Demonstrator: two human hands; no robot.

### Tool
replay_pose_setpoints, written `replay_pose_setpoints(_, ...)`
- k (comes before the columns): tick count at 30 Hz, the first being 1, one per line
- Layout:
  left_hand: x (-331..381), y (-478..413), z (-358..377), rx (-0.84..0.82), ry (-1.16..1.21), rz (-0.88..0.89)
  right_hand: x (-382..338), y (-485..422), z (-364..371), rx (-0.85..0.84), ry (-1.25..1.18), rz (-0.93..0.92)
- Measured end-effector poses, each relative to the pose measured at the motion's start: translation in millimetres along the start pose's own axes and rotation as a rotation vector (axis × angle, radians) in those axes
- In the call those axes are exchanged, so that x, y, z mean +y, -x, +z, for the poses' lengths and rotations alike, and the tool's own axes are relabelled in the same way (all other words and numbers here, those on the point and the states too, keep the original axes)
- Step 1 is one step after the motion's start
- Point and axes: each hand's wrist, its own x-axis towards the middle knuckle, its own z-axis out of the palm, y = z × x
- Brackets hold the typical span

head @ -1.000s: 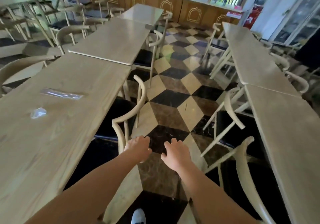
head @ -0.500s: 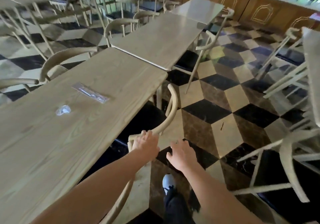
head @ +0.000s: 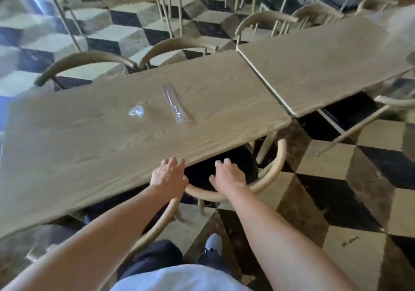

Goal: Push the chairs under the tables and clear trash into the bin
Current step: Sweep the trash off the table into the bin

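A light wooden chair (head: 272,174) with a curved backrest and black seat stands partly under the long wooden table (head: 89,156) in front of me. My left hand (head: 169,176) rests with straight fingers on the left part of the backrest, at the table's near edge. My right hand (head: 226,175) lies flat on the backrest a little further right, fingers pointing over the dark seat. On the tabletop lie a long clear plastic wrapper (head: 176,103) and a small crumpled clear plastic piece (head: 135,111).
A second table (head: 325,66) abuts the first on the right, with another chair (head: 390,103) beside it. Several chairs (head: 177,45) line the table's far side. A further chair backrest (head: 155,225) curves by my left leg. Checkered floor lies to the right.
I have turned left to face the table. Both hands have come onto the chair's backrest, and the chair now sits further under the table.
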Motion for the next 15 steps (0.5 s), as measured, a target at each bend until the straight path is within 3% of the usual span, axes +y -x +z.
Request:
replay_pose_setpoints(4,-29.7,2.5,1.4,0.023,0.02,-0.169,-31.5,-32.4,-2.0,-0.048,0.013,-0.151)
replay_pose_setpoints(8,-53.9,0.0,1.9,0.04,0.074,-0.312,-54.6,-58.8,-3.3,-0.072,0.02,-0.16)
replay_pose_setpoints(15,-85.6,-45.4,3.9,0.026,0.108,-0.341,-60.2,-107.3,-13.1,-0.088,0.068,-0.12)
